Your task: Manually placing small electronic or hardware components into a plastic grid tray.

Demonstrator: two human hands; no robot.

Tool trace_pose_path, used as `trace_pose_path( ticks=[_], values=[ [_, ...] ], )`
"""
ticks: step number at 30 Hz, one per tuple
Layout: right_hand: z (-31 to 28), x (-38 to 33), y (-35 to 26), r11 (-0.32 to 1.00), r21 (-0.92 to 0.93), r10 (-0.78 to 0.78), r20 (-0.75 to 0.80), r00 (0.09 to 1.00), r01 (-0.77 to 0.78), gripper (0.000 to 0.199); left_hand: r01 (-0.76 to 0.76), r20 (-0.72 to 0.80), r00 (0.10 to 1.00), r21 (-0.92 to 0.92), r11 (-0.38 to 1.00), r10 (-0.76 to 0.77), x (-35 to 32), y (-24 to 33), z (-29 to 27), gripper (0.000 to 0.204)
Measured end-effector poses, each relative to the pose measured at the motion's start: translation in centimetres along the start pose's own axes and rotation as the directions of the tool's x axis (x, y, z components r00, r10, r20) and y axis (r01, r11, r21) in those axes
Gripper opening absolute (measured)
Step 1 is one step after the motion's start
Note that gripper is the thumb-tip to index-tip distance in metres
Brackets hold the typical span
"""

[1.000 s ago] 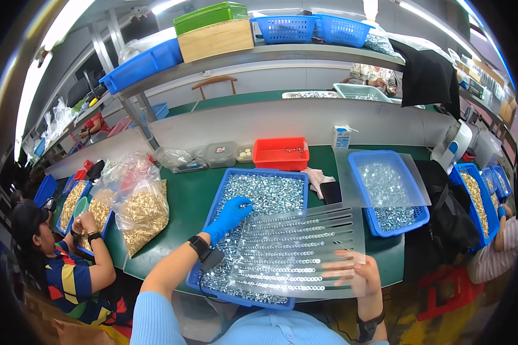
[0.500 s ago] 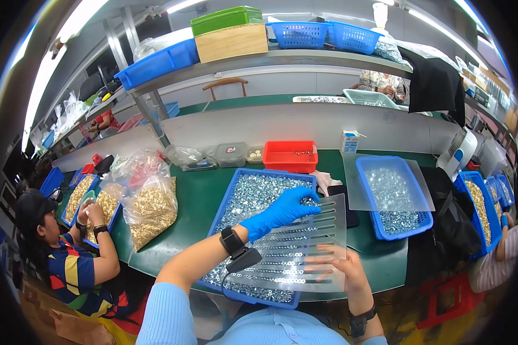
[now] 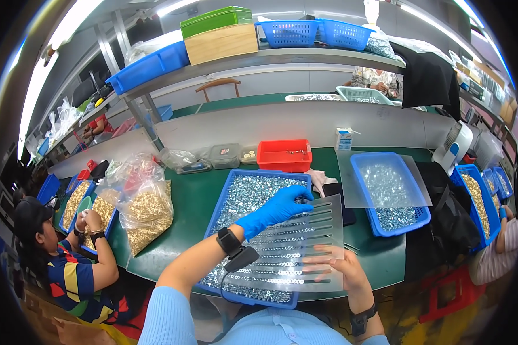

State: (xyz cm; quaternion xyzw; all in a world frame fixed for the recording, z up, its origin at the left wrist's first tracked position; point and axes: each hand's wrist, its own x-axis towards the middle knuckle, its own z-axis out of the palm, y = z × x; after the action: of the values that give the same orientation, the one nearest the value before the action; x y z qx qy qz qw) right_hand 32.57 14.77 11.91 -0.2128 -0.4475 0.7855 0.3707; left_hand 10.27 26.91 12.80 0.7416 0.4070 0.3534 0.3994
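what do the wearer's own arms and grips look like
The left grip is in a blue glove, then a black wrist strap with a dark box and thin cable, then a light blue ribbed sleeve. The right grip is gloveless, with a black wristband.

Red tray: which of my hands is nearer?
Left. Your left hand is in front of the red tray; the right hand, at the slotted sheet, is farther, lower right.

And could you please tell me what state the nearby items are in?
Slotted sheet: slots partly filled.
Left hand: gloved, fingers curled.
Right hand: bare, holding the sheet.
Central blue tray: well filled.
Red tray: sparsely filled.
Plastic bag: bulging with gold pieces.
Blue basket: filled, partly covered by a clear sheet.
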Motion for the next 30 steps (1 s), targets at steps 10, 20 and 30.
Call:
trace_pose_path(
  ticks=[10, 20, 30],
  values=[
    [-0.4, 0.0, 0.3, 1.000, -0.026, -0.005, 0.006, 1.000, 0.005, 0.050, 0.065, 0.025, 0.998, -0.046, 0.997, -0.064, 0.1, -1.2, -1.2, 0.021],
    [-0.2, 0.0, 0.3, 0.999, -0.033, 0.015, -0.002, 1.000, -0.015, 0.051, -0.151, 0.059, 0.988, 0.149, 0.977, 0.144, 1.0, 1.7, 3.0, 0.016],
    [-0.1, -0.1, 0.0, 0.999, -0.030, 0.024, -0.021, 0.999, -0.025, 0.052, 0.124, 0.066, 0.990, -0.050, 0.991, -0.121, -0.5, 3.2, 1.7, 0.016]
  ],
)
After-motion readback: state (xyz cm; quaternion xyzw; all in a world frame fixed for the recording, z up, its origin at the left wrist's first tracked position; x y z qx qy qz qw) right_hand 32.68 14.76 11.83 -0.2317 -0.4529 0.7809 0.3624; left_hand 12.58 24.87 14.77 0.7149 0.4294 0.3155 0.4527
